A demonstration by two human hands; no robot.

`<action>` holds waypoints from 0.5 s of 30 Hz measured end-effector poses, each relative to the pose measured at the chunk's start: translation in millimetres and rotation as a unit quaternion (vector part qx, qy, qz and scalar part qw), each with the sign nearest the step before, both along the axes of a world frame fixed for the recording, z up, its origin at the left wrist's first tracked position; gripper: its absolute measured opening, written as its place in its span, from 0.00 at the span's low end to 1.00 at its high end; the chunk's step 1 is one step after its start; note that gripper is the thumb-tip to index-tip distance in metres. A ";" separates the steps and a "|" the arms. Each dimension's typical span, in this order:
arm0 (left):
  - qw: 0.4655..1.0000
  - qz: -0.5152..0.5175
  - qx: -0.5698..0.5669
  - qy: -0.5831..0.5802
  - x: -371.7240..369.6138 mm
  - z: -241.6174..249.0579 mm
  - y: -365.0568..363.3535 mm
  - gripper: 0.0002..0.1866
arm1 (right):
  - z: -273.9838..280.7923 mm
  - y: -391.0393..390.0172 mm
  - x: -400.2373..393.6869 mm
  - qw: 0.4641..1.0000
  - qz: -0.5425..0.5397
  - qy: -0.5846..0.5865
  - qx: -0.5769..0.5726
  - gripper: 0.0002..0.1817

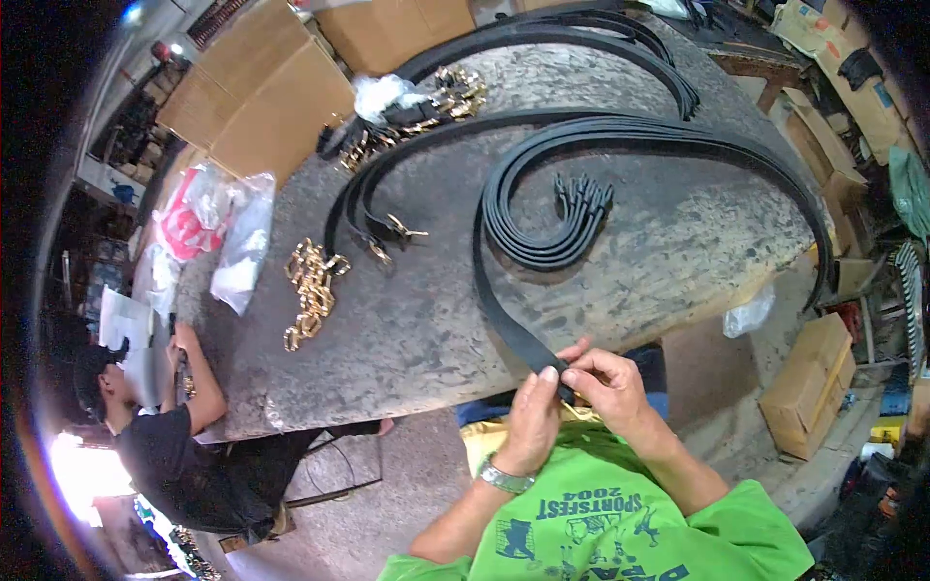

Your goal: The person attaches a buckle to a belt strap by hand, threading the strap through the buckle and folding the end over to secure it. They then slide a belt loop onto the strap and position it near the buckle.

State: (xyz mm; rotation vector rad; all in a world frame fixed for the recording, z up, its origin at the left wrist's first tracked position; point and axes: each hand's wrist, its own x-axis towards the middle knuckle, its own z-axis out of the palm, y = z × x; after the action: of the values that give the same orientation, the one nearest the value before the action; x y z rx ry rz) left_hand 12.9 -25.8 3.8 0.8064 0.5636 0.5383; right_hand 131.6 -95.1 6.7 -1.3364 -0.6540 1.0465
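Note:
My left hand point(532, 418), with a metal watch at the wrist, pinches the near end of a black belt strap point(506, 324) at the table's front edge. From the other side, my right hand point(612, 390) closes its thumb and fingers on the same end. The exact tip is hidden by my fingers. Beyond my hands, the strap runs up beside a curled bundle of black belt straps point(499, 208), whose narrow ends gather in the middle. Left of the bundle, gold buckles point(312, 290) lie in a pile. More strap ends point(373, 228) carry gold-coloured metal pieces.
A worn dark table point(417, 358) spreads before me. At its back lie more straps point(581, 39) and a heap of gold buckles point(455, 95). Cardboard point(281, 107) and plastic bags point(242, 242) stand left. A co-worker point(194, 455) sits lower left. A carton point(809, 387) is at right.

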 end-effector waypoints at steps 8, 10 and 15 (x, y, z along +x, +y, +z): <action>0.974 -0.012 0.123 0.189 -3.4 32.5 58.8 0.18 | 5.2 11.2 5.3 0.979 0.003 -0.199 0.041 0.13; 0.867 0.061 0.394 0.300 0.8 42.6 105.3 0.16 | 12.6 10.1 8.6 0.927 0.014 -0.366 0.076 0.14; 0.689 0.147 0.580 0.409 31.6 51.9 217.3 0.20 | 7.3 -2.3 0.4 0.927 0.056 -0.364 0.068 0.16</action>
State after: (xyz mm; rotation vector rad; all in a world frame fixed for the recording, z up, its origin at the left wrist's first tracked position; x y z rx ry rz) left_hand 44.5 191.5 55.7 2.2736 1.2174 0.8296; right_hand 132.0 -97.4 14.0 -1.5743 -1.3428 0.5493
